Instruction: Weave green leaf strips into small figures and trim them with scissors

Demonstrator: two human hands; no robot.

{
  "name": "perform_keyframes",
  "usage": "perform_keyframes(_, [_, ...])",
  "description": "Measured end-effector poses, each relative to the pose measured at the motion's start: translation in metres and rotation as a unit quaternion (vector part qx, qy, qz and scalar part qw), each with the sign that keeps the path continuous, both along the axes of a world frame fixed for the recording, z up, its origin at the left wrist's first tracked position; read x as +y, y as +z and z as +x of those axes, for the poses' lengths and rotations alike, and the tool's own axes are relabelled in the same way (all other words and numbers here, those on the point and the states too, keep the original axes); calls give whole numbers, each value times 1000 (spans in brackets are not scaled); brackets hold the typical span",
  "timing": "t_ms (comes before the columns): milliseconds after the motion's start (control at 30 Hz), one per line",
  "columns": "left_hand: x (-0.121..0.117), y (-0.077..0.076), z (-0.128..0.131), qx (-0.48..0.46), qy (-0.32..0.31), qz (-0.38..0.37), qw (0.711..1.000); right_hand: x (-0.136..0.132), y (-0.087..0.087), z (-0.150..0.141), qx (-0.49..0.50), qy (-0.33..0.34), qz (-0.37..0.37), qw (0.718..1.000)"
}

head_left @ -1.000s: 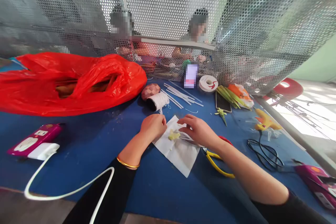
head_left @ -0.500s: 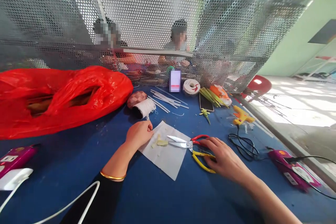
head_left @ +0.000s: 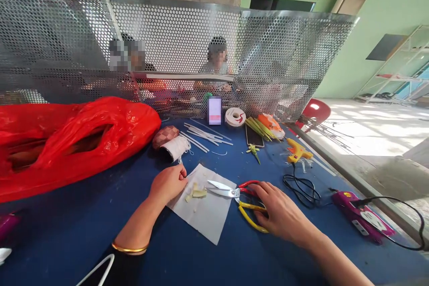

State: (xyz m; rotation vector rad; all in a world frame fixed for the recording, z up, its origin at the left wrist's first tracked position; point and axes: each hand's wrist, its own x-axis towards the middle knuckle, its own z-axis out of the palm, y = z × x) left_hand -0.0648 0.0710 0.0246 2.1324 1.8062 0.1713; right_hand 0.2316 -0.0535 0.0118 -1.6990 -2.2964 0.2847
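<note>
My right hand [head_left: 279,208] is wrapped round the handles of a pair of scissors [head_left: 237,193], one handle red and the other yellow. The steel blades lie slightly apart over a white sheet of paper [head_left: 209,221], pointing left. Small pale yellow-green scraps [head_left: 199,193] rest on the paper near the blade tips. At the sheet's left edge is my left hand [head_left: 168,184], its fingers curled closed. What those fingers hold, if anything, is hidden. Just beyond that hand lies a spool of white thread [head_left: 174,147] with loose strands.
White sticks [head_left: 201,134], a ribbon roll [head_left: 235,117] and a phone [head_left: 215,111] lie towards the back. Green stalks [head_left: 259,128], a yellow glue gun [head_left: 297,151] and a purple power strip [head_left: 363,219] are on the right. A red plastic bag [head_left: 134,129] covers the left.
The camera view has shifted, so the table's contents sit lower and further left. Both hands and the scissors keep nearly the same place over the paper.
</note>
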Motion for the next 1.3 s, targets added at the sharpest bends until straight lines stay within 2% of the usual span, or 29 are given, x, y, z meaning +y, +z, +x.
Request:
perform_keyframes(100, [-2,4,3,-4,11,6,1000,16,17,9,-25,-2,20,999])
perform_keyframes(167, [-4,9,5,-15,26,27,999,40,33,20,-65,-88,100,989])
perform_keyframes(233, [-5,13,8,-35,41,56,997,74,48,34,-129,-215,143,957])
perform_keyframes(300, [-7,15,9,-58,52,89,993,111,59,47,-190,-336,123,915])
perform_keyframes(400, [-8,15,8,-96,52,144,984,158,65,62,-194,-376,70,904])
perform_keyframes(500, [-9,12,7,-126,35,183,974,184,59,70,-186,-386,14,903])
perform_keyframes(600, [-11,10,8,-150,21,213,965,191,51,72,-180,-397,-7,900])
perform_keyframes(700, [-11,8,10,-163,3,281,946,189,48,71,-172,-406,2,898])
perform_keyframes(833, [-13,8,8,-165,-20,396,903,176,59,71,-163,-424,44,890])
perform_keyframes(933, [-17,14,13,-217,-22,427,878,152,70,69,-155,-431,94,884])
perform_keyframes(1000, [-21,21,25,-290,-4,384,877,130,76,61,-143,-431,131,881])
perform_keyframes(1033, [-24,26,33,-343,3,332,879,119,77,55,-134,-428,149,881])
perform_keyframes(1067, [-26,30,43,-404,7,258,878,108,78,46,-107,-419,169,886])
perform_keyframes(1100, [-28,34,53,-466,11,161,870,98,77,34,-1,-390,195,900])
perform_keyframes(1133, [-29,37,63,-538,34,72,839,90,76,21,126,-337,204,910])
perform_keyframes(1167, [-29,39,71,-603,54,-3,796,84,73,5,245,-266,191,913])
perform_keyframes(1200, [-29,39,78,-655,66,-54,751,78,68,-11,339,-204,163,904])
perform_keyframes(1267, [-27,36,84,-734,85,-79,669,71,56,-42,466,-132,95,870])
perform_keyframes(1300, [-24,33,83,-761,92,-77,638,68,49,-56,506,-112,63,853])
